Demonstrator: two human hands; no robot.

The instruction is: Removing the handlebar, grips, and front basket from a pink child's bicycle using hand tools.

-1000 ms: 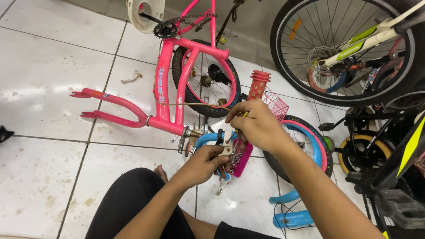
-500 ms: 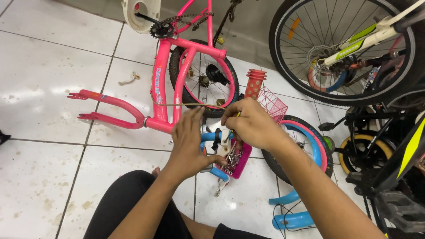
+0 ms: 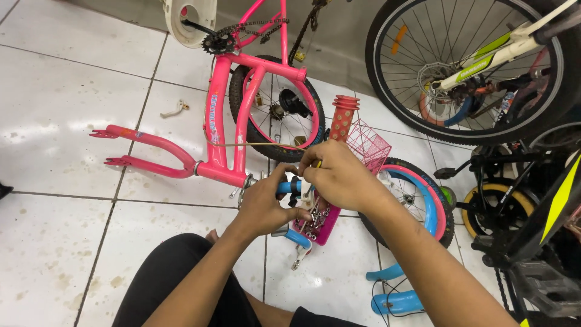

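I see both hands meeting low in the middle of the head view, above a small pink plastic tray [image 3: 324,225] of metal nuts and bolts that sits on the white tiled floor [image 3: 66,121]. My left hand [image 3: 263,204] curls its fingers around a short blue tubular bike part [image 3: 287,188], gripping it just beside the tray. My right hand [image 3: 339,175] is pinched shut on a small pale piece [image 3: 306,188] that it presses against that blue part; the piece is mostly hidden by the fingers, so I cannot tell what it is. Just behind the hands lies the glossy pink child's bicycle frame [image 3: 221,121], flat on the tiles, with its two-pronged fork pointing left. A small black-tyred wheel [image 3: 278,109] rests against the frame. To the right of the hands stand a pink wire basket [image 3: 369,145] and a red ribbed rubber handlebar grip [image 3: 344,118], and a blue-and-pink rimmed wheel [image 3: 423,200] lies near them.
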